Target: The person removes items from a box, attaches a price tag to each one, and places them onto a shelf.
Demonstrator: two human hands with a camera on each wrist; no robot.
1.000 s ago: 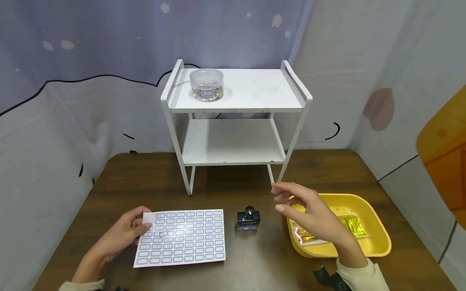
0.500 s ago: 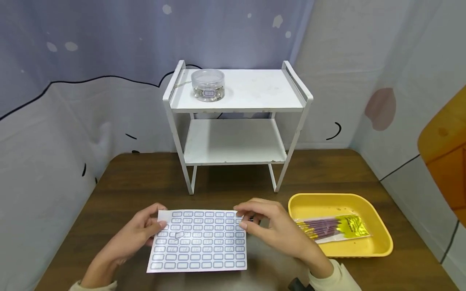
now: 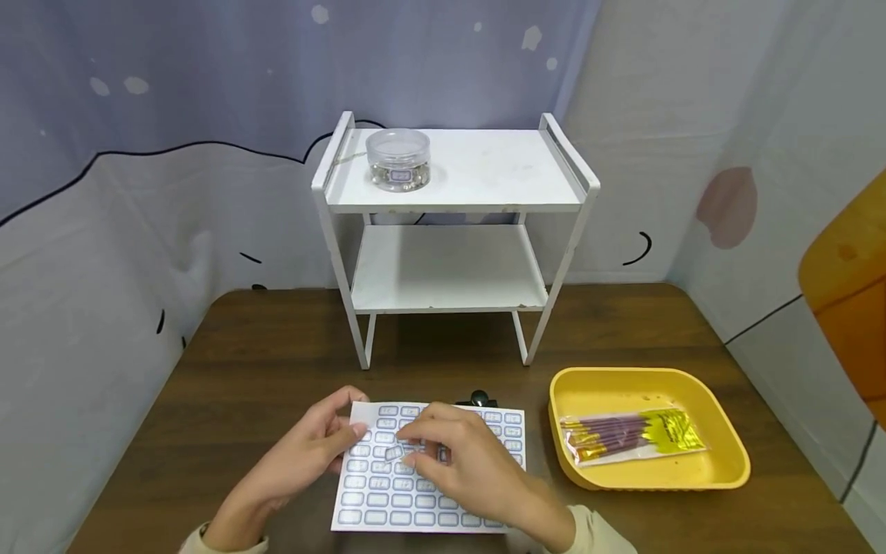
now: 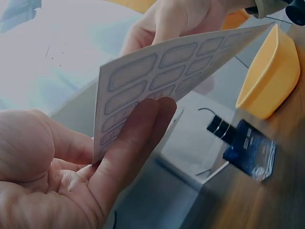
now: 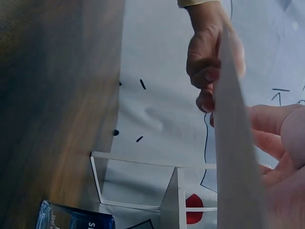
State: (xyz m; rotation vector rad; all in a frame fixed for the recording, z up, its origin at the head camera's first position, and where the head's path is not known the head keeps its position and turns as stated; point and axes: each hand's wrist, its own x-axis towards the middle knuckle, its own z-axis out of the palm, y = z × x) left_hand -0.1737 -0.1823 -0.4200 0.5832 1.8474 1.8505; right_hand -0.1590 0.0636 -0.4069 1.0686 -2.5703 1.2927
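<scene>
My left hand [image 3: 308, 446] grips the left edge of a white sheet of labels [image 3: 377, 518], thumb on its front, fingers behind. The sheet carries rows of blue-bordered rectangular labels and is held tilted above the table. One small label [image 3: 393, 454] sits crooked across the rows. Over the sheet's face, my right hand [image 3: 477, 469] has its thumb and index fingertips apart, right at that crooked label's edge. Behind the sheet, a dark blue glass bottle [image 4: 250, 149] with a black cap stands on the table; the head view shows only its round cap [image 3: 479, 398].
A yellow tray [image 3: 651, 481] at the right holds a packet of purple-handled brushes [image 3: 616, 438]. At the back stands a white two-tier shelf [image 3: 450, 265]; a clear round jar [image 3: 398, 160] with a label sits on top. Curtains surround the brown table [image 3: 228, 369].
My left hand has brought the sheet rightward, in front of the bottle. My right hand has come from over the tray, past the sheet's right edge, to the crooked label.
</scene>
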